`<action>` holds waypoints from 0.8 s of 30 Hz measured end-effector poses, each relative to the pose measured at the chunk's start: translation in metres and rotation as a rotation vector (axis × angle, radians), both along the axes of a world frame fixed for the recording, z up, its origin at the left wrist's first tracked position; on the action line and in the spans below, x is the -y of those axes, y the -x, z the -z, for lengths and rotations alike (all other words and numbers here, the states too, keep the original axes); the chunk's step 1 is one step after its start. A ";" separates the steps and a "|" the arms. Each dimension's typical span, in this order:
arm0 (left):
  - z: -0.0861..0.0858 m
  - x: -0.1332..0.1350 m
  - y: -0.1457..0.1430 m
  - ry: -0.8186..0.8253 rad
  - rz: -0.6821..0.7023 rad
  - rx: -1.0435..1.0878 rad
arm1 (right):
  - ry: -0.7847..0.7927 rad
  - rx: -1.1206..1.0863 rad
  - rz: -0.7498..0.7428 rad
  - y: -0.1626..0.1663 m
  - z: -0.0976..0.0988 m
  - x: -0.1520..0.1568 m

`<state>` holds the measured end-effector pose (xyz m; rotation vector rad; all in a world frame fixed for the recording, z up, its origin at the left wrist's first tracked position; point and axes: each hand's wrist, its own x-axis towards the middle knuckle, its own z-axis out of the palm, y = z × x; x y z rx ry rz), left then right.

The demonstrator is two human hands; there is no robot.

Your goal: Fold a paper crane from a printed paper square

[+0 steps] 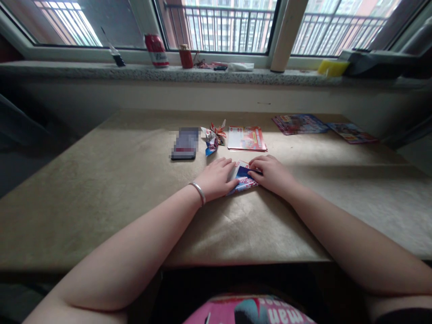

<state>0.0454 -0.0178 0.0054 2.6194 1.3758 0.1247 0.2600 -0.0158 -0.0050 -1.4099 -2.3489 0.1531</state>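
Note:
A folded sheet of printed paper, blue, white and red, lies on the table between my hands. My left hand, with a silver bangle at the wrist, rests on its left end; the fingers reach forward along the edge and the thumb presses the near side. My right hand grips the right end, its thumb on the blue part and its fingers curled over the far edge. Just beyond stand crumpled or folded colourful paper pieces and a small stack of printed sheets.
A phone with a blurred screen lies left of the paper pieces. Printed leaflets and another pile are at the far right. On the windowsill stand a red can, a red bottle and a yellow object.

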 end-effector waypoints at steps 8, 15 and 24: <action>-0.004 0.010 -0.006 -0.080 -0.090 -0.022 | -0.018 0.027 0.073 0.003 0.003 -0.001; 0.001 0.013 -0.011 0.022 -0.111 -0.014 | -0.031 0.018 0.080 0.004 0.006 -0.003; -0.002 0.003 0.001 0.164 0.110 -0.084 | -0.006 0.071 0.118 -0.003 0.000 0.000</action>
